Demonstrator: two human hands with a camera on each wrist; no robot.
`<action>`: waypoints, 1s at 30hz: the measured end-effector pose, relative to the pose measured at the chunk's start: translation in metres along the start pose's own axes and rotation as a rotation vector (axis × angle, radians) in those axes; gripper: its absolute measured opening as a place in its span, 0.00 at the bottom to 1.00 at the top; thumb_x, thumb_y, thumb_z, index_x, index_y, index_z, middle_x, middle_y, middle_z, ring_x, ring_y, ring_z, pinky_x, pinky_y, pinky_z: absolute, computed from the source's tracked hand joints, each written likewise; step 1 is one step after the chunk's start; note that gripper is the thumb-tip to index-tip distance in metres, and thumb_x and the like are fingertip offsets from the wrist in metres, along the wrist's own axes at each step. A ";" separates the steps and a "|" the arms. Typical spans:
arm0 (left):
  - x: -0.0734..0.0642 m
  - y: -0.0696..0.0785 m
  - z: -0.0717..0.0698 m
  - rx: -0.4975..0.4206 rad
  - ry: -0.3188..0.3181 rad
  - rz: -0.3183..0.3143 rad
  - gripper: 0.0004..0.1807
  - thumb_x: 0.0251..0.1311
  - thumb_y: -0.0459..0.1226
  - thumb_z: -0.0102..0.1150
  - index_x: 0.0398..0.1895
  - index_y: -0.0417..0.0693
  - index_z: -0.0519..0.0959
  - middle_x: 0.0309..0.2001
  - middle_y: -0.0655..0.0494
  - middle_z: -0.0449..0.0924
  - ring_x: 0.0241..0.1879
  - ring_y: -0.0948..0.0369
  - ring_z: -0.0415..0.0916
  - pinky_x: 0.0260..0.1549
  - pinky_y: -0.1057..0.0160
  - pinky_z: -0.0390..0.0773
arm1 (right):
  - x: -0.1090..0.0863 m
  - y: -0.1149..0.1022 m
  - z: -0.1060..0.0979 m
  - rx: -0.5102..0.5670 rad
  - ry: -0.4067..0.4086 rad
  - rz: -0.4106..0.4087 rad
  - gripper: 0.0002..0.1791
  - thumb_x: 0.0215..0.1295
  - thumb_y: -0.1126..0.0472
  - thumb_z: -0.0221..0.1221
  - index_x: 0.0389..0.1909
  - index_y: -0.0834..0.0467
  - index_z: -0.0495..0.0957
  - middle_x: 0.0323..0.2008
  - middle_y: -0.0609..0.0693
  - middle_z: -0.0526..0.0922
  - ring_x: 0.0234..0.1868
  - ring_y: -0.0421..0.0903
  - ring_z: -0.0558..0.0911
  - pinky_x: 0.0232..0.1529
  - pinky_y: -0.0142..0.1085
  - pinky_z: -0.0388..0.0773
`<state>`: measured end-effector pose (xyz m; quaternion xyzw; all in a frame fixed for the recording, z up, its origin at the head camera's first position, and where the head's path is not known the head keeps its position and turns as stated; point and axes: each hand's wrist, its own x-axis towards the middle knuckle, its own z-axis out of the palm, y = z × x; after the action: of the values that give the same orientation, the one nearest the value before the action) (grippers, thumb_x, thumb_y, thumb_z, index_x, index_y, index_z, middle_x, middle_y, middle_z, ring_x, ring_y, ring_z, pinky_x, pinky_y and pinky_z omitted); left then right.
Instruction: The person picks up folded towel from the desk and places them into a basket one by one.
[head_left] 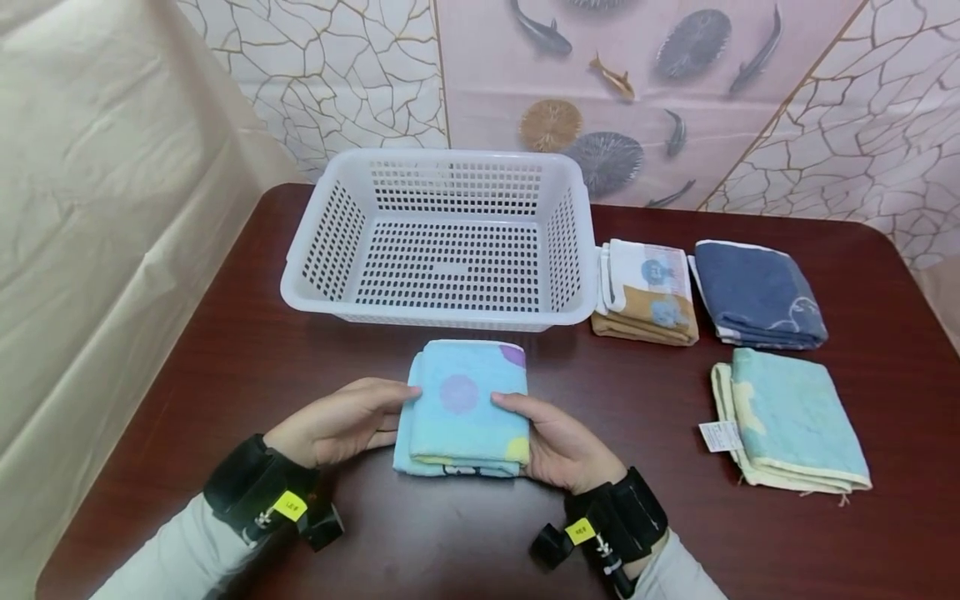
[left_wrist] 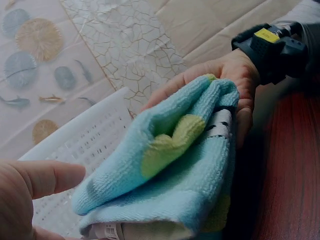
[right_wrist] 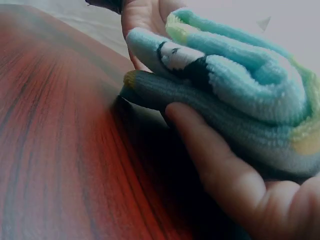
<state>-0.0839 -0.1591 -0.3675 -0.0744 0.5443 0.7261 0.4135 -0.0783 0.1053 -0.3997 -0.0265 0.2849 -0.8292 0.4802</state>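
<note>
A folded light-blue towel (head_left: 465,425) with a lilac dot and yellow and purple patches is held between both hands, in front of the basket. My left hand (head_left: 345,422) grips its left side, thumb on top. On the right side my right hand (head_left: 562,442) holds it the same way, with its other fingers beneath. In the right wrist view the layered folds of the towel (right_wrist: 235,85) show, with a dark gap between its underside and the table. A small white label (left_wrist: 113,231) peeks out at the towel's lower edge in the left wrist view.
A white perforated plastic basket (head_left: 442,315) stands behind the towel with nothing in it. To its right lie a folded white-and-brown towel (head_left: 648,292), a navy towel (head_left: 761,292) and a pale-green towel (head_left: 798,417) with a tag. All rest on a dark-red wooden table (head_left: 420,542).
</note>
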 end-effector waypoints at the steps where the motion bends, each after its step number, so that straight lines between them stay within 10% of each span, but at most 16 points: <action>1: 0.001 -0.001 0.001 0.010 0.002 0.001 0.26 0.65 0.40 0.50 0.60 0.31 0.63 0.54 0.47 0.71 0.54 0.54 0.68 0.52 0.58 0.71 | 0.001 0.001 0.000 -0.002 0.009 0.001 0.21 0.75 0.56 0.37 0.63 0.62 0.55 0.56 0.58 0.72 0.57 0.54 0.68 0.49 0.46 0.74; 30: 0.005 -0.005 0.024 -0.161 -0.042 0.041 0.28 0.64 0.42 0.53 0.63 0.42 0.59 0.53 0.44 0.74 0.51 0.48 0.70 0.47 0.50 0.73 | -0.001 -0.003 0.024 -0.095 0.092 -0.038 0.24 0.73 0.60 0.42 0.66 0.64 0.50 0.58 0.60 0.69 0.56 0.54 0.69 0.49 0.44 0.74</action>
<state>-0.0754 -0.1359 -0.3645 -0.0810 0.4769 0.7773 0.4024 -0.0726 0.0961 -0.3780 -0.0168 0.3450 -0.8241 0.4490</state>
